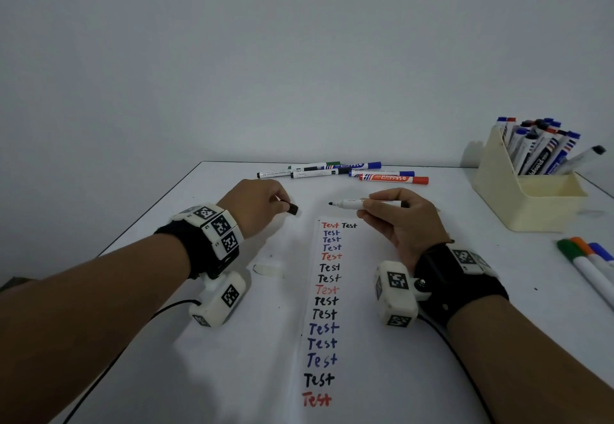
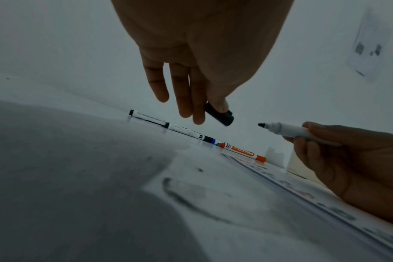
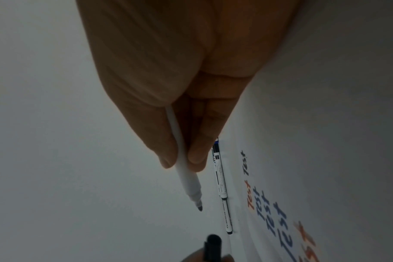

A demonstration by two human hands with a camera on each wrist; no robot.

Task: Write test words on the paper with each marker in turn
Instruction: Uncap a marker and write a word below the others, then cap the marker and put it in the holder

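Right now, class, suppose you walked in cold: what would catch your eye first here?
First, the paper strip down the table's middle, stacked with "Test" in red, blue and black. Just beyond it, the right hand grips an uncapped black marker, while the left hand pinches its cap. A cream holder crammed with markers stands far right.

A bare recording workspace is showing: a white table (image 1: 432, 340) standing against a plain wall (image 1: 299, 58), tagged wrist cameras (image 1: 395, 294) resting on the table.
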